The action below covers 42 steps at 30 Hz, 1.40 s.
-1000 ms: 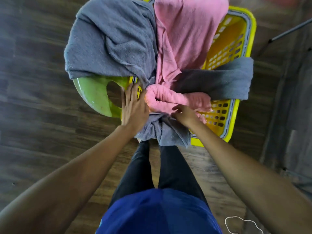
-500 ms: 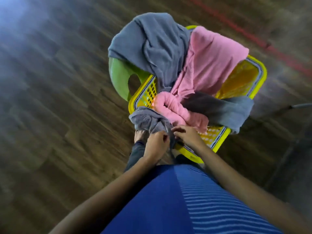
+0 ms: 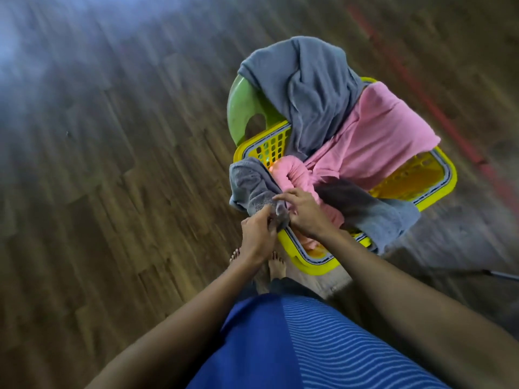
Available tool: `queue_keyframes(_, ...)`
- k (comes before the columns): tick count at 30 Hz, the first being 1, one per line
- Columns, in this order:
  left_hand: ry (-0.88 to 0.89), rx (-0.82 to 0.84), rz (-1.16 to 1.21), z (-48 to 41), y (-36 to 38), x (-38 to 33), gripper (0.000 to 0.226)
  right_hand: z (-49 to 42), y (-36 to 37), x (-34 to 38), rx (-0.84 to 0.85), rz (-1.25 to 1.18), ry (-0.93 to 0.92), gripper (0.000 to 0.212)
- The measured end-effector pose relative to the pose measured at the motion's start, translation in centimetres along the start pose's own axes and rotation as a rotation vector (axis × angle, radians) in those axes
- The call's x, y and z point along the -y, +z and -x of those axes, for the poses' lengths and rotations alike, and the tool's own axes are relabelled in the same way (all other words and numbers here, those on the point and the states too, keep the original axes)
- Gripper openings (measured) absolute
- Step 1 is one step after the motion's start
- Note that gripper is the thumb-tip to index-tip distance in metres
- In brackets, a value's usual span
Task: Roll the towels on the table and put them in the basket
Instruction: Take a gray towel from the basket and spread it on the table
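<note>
At the near left corner of the yellow basket [image 3: 310, 269], I have both hands on one small grey towel [image 3: 250, 183]. It lies bunched over the rim, part inside and part hanging outside. The left hand [image 3: 257, 234] has its fingers curled, pinching the towel's lower edge. The right hand [image 3: 304, 211] pinches the same fold just beside it between thumb and forefinger, and the two hands nearly touch.

The basket sits just ahead of the bare feet [image 3: 276, 266]. A green stool [image 3: 241, 113] shows at its far left side, partly under a large grey towel [image 3: 309, 88] that also drapes into the basket. A pink towel [image 3: 387, 136] covers the middle, and a pink roll [image 3: 295, 175] touches the held towel. A darker grey towel [image 3: 379, 214] sags over the near right rim. Bare rim shows only along the near edge and at the right corner. The wooden floor [image 3: 112, 178] stretches away to the left, and a red line [image 3: 421, 94] crosses the boards on the right.

A second ago the left hand lay flat at the stool and basket rim, and the right hand was at the pink roll. Half a second ago both hands already held the grey towel. Since then my view has swung, so the basket sits further right and the feet have come into sight.
</note>
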<state>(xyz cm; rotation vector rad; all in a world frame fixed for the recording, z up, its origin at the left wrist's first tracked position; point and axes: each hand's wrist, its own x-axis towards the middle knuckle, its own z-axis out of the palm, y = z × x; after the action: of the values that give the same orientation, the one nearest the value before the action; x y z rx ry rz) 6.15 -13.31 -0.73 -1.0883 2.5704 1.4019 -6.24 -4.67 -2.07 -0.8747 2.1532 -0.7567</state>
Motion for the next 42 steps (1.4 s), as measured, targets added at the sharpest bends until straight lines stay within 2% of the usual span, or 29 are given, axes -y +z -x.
queue_keyframes(3,0.135,0.007,-0.024,-0.3,-1.0,0.1,0.009,-0.2,-0.1,-0.2,0.088,0.041,-0.014,0.032)
queue_keyframes(8,0.298,0.016,-0.062,-0.5,-3.0,-0.5,0.006,0.1,0.1,-0.5,-0.001,0.009,-0.011,0.024)
queue_keyframes(12,0.196,-0.048,-0.057,-1.0,-4.8,0.6,0.011,1.4,-0.1,0.9,-0.139,-0.067,-0.068,0.01)
queue_keyframes(14,0.147,0.008,-0.035,-1.2,-5.6,1.0,0.012,2.0,0.1,2.0,-0.146,-0.12,-0.093,0.009)
queue_keyframes(17,0.139,0.21,0.044,-0.7,-6.1,0.6,0.019,2.3,0.1,3.7,-0.15,-0.204,-0.097,0.016)
queue_keyframes(18,0.157,0.212,0.077,-0.5,-6.2,0.4,0.016,2.5,0.0,4.1,-0.161,-0.217,-0.093,0.017)
queue_keyframes(21,0.243,0.084,0.109,-0.7,-7.0,0.1,0.01,2.8,-0.5,4.0,-0.144,-0.213,-0.073,0.016)
queue_keyframes(24,0.338,0.03,0.114,-0.8,-7.6,-0.6,0.011,2.6,-0.6,2.6,-0.077,-0.13,-0.042,0.01)
queue_keyframes(28,0.313,-0.023,0.143,-0.4,-8.1,-0.8,0.012,2.7,-1.2,0.6,-0.118,-0.135,0.048,0.041)
queue_keyframes(31,0.26,-0.06,0.104,-0.2,-8.2,0.0,0.012,2.7,-2.1,0.2,-0.161,-0.226,0.036,0.026)
queue_keyframes(33,0.224,-0.008,0.056,-0.4,-8.4,0.6,0.016,2.4,-3.1,1.4,-0.17,-0.291,-0.006,0.029)
queue_keyframes(37,0.278,0.163,-0.001,-0.9,-8.5,-1.2,0.044,1.6,-4.8,4.3,-0.037,-0.3,-0.112,0.011)
queue_keyframes(39,0.315,0.126,-0.024,-1.3,-8.2,-2.9,0.039,1.6,-5.2,4.9,-0.019,-0.299,-0.118,0.012)
queue_keyframes(41,0.391,0.024,-0.066,-1.7,-8.0,-4.2,0.021,1.7,-5.5,5.0,-0.084,-0.256,-0.119,0.02)
queue_keyframes(42,0.415,-0.023,-0.066,-1.8,-8.0,-4.6,0.015,1.9,-5.8,5.0,-0.107,-0.227,-0.122,0.016)
